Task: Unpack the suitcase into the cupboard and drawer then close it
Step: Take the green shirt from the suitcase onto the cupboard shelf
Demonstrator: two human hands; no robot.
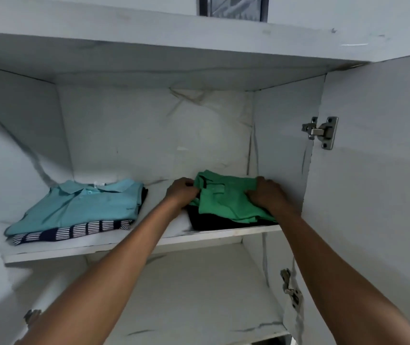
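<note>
A folded green polo shirt (226, 199) lies on a dark folded garment (211, 222) at the right end of the white cupboard shelf (134, 245). My left hand (181, 191) grips the shirt's left edge near the collar. My right hand (271, 195) grips its right side with curled fingers. At the left end of the same shelf sits a folded light blue polo shirt (82, 205) on top of a navy and white striped garment (74, 231). The suitcase is out of view.
The cupboard stands open, its right door (378, 170) swung out with metal hinges (319, 131) showing. A lower shelf (199, 327) lies beneath. A gap of bare shelf separates the two clothing piles. A dark framed object (234, 8) stands on top of the cupboard.
</note>
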